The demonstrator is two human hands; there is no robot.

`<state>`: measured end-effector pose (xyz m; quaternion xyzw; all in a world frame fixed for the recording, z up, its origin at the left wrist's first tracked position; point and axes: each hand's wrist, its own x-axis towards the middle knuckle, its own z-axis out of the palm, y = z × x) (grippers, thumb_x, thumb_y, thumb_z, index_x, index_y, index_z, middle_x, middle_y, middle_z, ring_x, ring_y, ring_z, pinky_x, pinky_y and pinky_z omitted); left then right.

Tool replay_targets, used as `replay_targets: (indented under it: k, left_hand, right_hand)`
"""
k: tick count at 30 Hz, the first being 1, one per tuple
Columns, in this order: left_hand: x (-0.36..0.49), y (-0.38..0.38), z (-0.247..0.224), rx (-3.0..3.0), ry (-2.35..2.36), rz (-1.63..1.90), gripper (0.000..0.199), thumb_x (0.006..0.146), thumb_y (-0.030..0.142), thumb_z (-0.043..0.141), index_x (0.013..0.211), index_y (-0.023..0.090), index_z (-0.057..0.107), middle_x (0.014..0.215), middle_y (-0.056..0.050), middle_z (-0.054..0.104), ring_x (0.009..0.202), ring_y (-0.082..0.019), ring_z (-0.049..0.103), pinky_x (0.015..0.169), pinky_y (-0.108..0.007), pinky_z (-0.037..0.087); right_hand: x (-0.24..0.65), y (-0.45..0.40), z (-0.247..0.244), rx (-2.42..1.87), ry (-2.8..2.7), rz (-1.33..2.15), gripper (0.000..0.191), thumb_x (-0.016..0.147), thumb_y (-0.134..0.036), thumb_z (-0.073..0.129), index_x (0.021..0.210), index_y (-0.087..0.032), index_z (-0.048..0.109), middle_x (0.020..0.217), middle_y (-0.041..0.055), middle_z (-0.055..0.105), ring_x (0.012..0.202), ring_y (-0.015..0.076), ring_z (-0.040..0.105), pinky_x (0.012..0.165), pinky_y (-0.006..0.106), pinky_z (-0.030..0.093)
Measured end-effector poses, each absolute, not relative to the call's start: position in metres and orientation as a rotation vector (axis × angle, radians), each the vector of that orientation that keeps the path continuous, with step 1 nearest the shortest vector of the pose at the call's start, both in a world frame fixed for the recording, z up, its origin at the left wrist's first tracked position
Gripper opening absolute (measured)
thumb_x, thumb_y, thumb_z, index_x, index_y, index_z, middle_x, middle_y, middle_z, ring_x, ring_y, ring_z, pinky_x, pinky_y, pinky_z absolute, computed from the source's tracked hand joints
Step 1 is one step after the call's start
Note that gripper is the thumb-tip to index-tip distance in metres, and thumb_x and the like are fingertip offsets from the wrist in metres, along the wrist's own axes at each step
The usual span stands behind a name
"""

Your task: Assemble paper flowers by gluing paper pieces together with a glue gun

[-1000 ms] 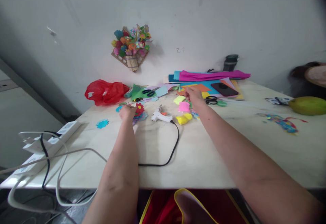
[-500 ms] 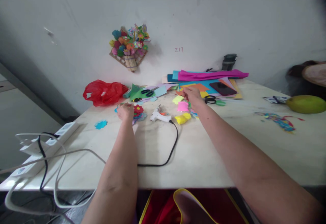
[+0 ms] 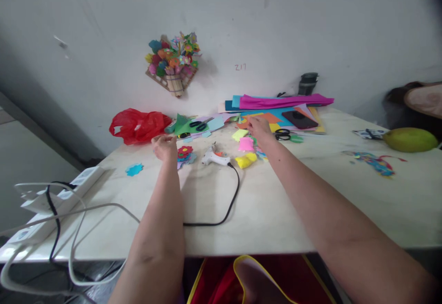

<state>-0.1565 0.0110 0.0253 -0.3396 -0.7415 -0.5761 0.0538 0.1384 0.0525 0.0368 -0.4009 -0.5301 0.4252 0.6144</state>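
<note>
My left hand (image 3: 165, 148) is above the table just below the red plastic bag, fingers curled together; whether they hold anything is hidden. Right of it lies a pile of paper flowers with a red flower (image 3: 185, 152) on top. A single blue flower cutout (image 3: 134, 169) lies to its left. My right hand (image 3: 258, 129) is closed, fingertips bent down over orange and yellow sheets; what they pinch cannot be made out. Beside it are a pink pad (image 3: 246, 144), a pale yellow pad (image 3: 240, 134) and a crumpled yellow piece (image 3: 246, 160). Between my hands lies a white glue gun (image 3: 216, 156).
A black cord (image 3: 235, 198) runs from the glue gun. A power strip (image 3: 62, 202) with cables is at left, the red plastic bag (image 3: 140, 126) behind. Black scissors (image 3: 283, 134), a phone (image 3: 299, 119), coloured sheets and a green-yellow fruit (image 3: 410, 139) are at right.
My left hand has shifted left, off the flower pile, uncovering more of it. The blue bit beside its fingers no longer shows. My right hand stays nearly in place; the view shifts slightly.
</note>
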Motion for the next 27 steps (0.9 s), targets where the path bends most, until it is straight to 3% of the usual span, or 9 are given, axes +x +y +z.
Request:
replay_targets:
  k: [7, 12, 19, 27]
  left_hand:
    - [-0.135, 0.024, 0.020, -1.338, -2.033, -1.813, 0.017, 0.059, 0.025, 0.074, 0.059, 0.018, 0.058, 0.109, -0.007, 0.052, 0.105, -0.022, 0.055, 0.096, -0.033, 0.043]
    - [-0.105, 0.021, 0.026, -1.582, -2.056, -1.732, 0.014, 0.062, 0.020, 0.068, 0.060, 0.019, 0.054, 0.117, -0.007, 0.051, 0.100, -0.019, 0.056, 0.093, -0.032, 0.045]
    - [-0.067, 0.015, 0.030, -1.902, -2.003, -1.706, 0.020, 0.064, 0.012, 0.057, 0.056, 0.021, 0.041, 0.094, -0.004, 0.060, 0.090, -0.019, 0.058, 0.089, -0.034, 0.044]
    - [-0.048, 0.011, 0.027, -2.081, -1.973, -1.746, 0.018, 0.066, 0.013, 0.052, 0.054, 0.020, 0.041, 0.069, 0.000, 0.059, 0.070, -0.016, 0.054, 0.069, -0.029, 0.041]
  right_hand:
    - [0.132, 0.044, 0.041, -0.949, -1.229, 0.955, 0.031, 0.081, -0.030, 0.058, 0.055, -0.017, 0.049, 0.047, -0.0049, 0.042, 0.042, 0.0053, 0.034, 0.042, 0.020, 0.025]
    - [0.133, 0.040, 0.043, -0.971, -1.248, 0.995, 0.032, 0.083, -0.027, 0.055, 0.054, -0.017, 0.049, 0.046, -0.0045, 0.044, 0.041, 0.0049, 0.034, 0.041, 0.019, 0.025]
    - [0.132, 0.041, 0.042, -0.982, -1.267, 1.071, 0.030, 0.083, -0.026, 0.057, 0.055, -0.016, 0.050, 0.045, -0.0045, 0.045, 0.039, 0.0045, 0.036, 0.039, 0.018, 0.026]
    - [0.123, 0.039, 0.043, -1.033, -1.348, 1.129, 0.032, 0.085, -0.022, 0.055, 0.054, -0.015, 0.052, 0.041, -0.0039, 0.046, 0.035, 0.0042, 0.037, 0.036, 0.016, 0.026]
